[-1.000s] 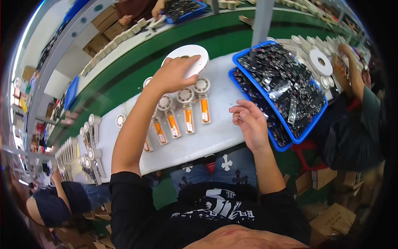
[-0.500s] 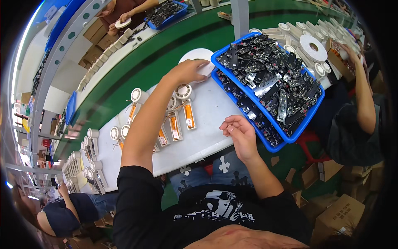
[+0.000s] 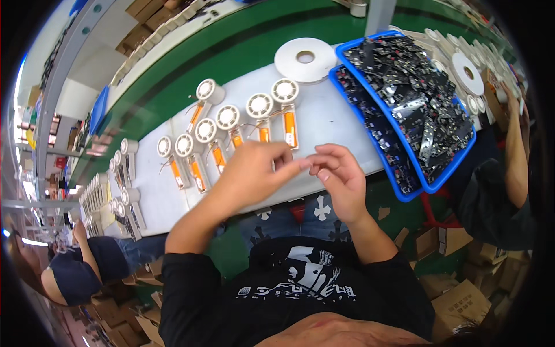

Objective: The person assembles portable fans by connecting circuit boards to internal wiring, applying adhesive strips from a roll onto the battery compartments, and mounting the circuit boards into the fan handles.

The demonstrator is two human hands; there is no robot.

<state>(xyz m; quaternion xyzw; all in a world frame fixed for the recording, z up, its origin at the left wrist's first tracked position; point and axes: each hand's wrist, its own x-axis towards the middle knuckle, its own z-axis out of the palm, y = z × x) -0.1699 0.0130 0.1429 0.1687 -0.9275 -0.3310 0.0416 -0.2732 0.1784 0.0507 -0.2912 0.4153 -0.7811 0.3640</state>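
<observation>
Above the near edge of the white table my left hand point(image 3: 251, 173) and my right hand point(image 3: 342, 182) meet at the fingertips. Both are closed in a pinch; whatever lies between the fingers is too small or hidden to name. Behind my left hand stand several white handheld fan bodies, each with a round slotted head point(image 3: 285, 90) and an orange battery point(image 3: 290, 128) in its open handle, with thin wires showing. A wide white roll of tape point(image 3: 285, 56) lies flat at the table's far edge, touched by neither hand.
Two stacked blue trays point(image 3: 425, 188) heaped with black circuit boards point(image 3: 399, 87) stand on my right. More fan parts point(image 3: 128, 196) line the table at left. A metal post point(image 3: 380, 16) rises behind the trays. Another person's arm point(image 3: 514, 150) works at far right; cardboard boxes point(image 3: 459, 303) litter the floor.
My left hand has come back from the tape roll to my right hand, uncovering the roll and the fan heads. My head view has shifted, so the table sits differently.
</observation>
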